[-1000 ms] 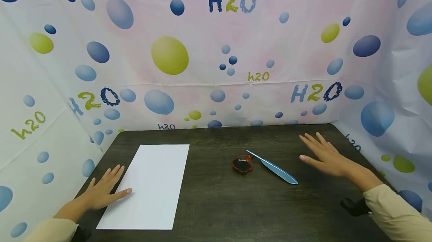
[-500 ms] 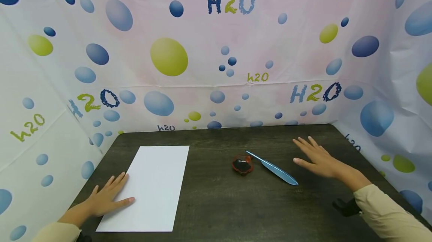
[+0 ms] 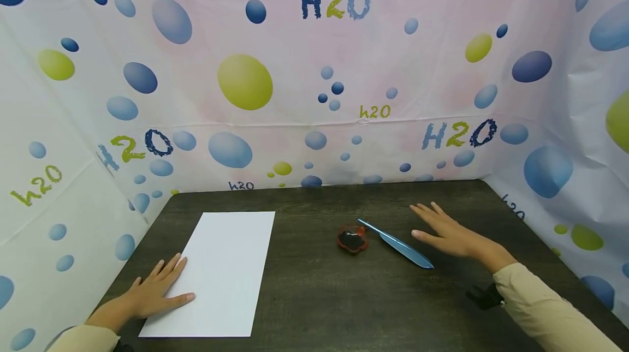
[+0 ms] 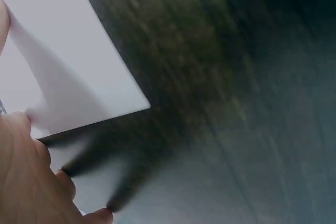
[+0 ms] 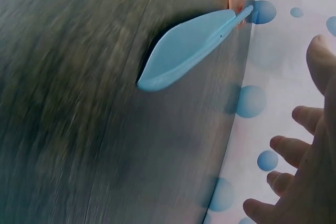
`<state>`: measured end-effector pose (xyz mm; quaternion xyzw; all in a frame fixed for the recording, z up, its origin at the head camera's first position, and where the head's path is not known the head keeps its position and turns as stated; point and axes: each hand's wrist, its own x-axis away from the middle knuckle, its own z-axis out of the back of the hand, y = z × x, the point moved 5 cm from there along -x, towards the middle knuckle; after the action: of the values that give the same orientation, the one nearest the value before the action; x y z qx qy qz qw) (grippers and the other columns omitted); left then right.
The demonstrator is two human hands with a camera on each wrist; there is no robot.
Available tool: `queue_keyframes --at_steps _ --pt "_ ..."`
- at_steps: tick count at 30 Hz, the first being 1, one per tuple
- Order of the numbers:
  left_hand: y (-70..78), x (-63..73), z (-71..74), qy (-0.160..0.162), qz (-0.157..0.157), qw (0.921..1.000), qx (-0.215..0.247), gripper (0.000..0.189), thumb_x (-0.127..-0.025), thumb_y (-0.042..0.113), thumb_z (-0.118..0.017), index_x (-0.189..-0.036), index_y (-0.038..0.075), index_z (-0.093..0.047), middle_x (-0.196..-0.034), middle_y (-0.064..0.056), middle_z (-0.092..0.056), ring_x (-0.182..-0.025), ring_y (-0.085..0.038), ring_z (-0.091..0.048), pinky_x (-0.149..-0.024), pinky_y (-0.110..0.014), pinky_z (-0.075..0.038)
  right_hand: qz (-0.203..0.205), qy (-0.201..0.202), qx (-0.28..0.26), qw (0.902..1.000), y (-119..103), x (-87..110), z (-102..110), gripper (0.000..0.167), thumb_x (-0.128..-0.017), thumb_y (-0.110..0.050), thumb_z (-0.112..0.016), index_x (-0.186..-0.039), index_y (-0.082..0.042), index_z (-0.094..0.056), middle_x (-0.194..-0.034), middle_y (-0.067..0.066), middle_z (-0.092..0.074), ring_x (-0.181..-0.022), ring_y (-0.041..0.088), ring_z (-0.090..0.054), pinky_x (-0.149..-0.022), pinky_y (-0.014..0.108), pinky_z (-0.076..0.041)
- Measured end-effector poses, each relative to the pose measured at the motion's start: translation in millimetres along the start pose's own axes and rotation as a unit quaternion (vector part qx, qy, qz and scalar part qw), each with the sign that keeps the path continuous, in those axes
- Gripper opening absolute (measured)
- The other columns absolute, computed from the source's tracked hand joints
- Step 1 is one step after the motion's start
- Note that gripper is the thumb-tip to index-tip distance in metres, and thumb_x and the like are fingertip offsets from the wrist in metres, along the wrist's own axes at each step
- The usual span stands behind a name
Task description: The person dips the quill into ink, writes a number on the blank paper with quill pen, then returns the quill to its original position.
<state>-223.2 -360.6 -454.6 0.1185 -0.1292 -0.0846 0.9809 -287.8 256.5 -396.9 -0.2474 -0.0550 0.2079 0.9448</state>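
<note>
A white sheet of paper (image 3: 221,275) lies on the left part of the dark table. My left hand (image 3: 152,292) rests across its left edge, fingers spread and the thumb over the paper. In the left wrist view the fingers show at the edge of the sheet (image 4: 63,61). A light-blue feather-shaped pen (image 3: 400,248) lies slantwise on the table, its thin end beside a small reddish scalloped dish (image 3: 352,239) with something dark in it. Just right of the pen my right hand (image 3: 452,234) is held with straight fingers and holds nothing. The right wrist view shows the feather pen (image 5: 184,51) to the left of that hand.
The dark wood-grain table (image 3: 304,297) ends at the back against a cloth backdrop (image 3: 314,68) printed with blue and green bubbles and "H2O". The backdrop also stands along both sides. A dark wrist strap or mount (image 3: 485,296) hangs under the right sleeve.
My right hand has moved left and slightly nearer, toward the feather pen. The left hand has shifted down a little onto the paper's edge. Paper, dish and pen stay in place.
</note>
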Motion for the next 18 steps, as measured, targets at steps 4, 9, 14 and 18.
queue_keyframes --at_steps 4,9,14,18 --pt "-1.6 -0.4 -1.1 0.0 0.003 1.0 -0.007 0.092 -0.088 0.06 -0.054 -0.149 0.001 -0.02 -0.155 -0.027 -0.011 -0.133 -0.062 -0.01 -0.088 -0.086 -0.005 0.004 -0.012 -0.023 0.9997 -2.3 -8.8 -6.1 0.073 -0.097 -0.045 -0.051 -0.152 -0.007 -0.022 -0.156 0.026 -0.014 -0.141 0.052 0.004 -0.099 0.079 -0.007" --pt "-4.9 -1.5 -3.6 0.004 0.006 0.9999 -0.012 0.094 -0.088 0.062 -0.053 -0.152 0.006 -0.014 -0.157 -0.024 -0.01 -0.133 -0.062 -0.012 -0.088 -0.086 -0.006 0.012 -0.023 -0.038 0.999 -6.7 -17.0 -14.4 0.072 -0.097 -0.045 -0.051 -0.152 -0.008 -0.023 -0.156 0.025 -0.018 -0.142 0.052 0.001 -0.1 0.078 -0.008" --pt "-3.1 -1.0 -2.5 -0.002 0.011 0.9999 -0.008 0.094 -0.088 0.062 -0.053 -0.152 0.007 -0.012 -0.156 -0.024 -0.013 -0.133 -0.062 -0.01 -0.086 -0.087 -0.006 0.025 -0.039 -0.039 0.9982 -11.8 -22.7 -24.4 0.07 -0.098 -0.044 -0.05 -0.152 -0.008 -0.025 -0.154 0.028 -0.02 -0.14 0.054 -0.009 -0.1 0.076 -0.016" --pt "-0.5 0.3 -1.3 -0.008 0.013 0.9998 -0.008 0.093 -0.088 0.061 -0.053 -0.152 0.007 -0.013 -0.156 -0.024 -0.013 -0.133 -0.063 -0.008 -0.086 -0.087 -0.005 0.047 -0.051 -0.049 0.9964 -15.9 -27.8 -30.4 0.064 -0.1 -0.042 -0.047 -0.151 -0.008 -0.028 -0.153 0.027 -0.026 -0.138 0.052 -0.023 -0.101 0.071 -0.025"
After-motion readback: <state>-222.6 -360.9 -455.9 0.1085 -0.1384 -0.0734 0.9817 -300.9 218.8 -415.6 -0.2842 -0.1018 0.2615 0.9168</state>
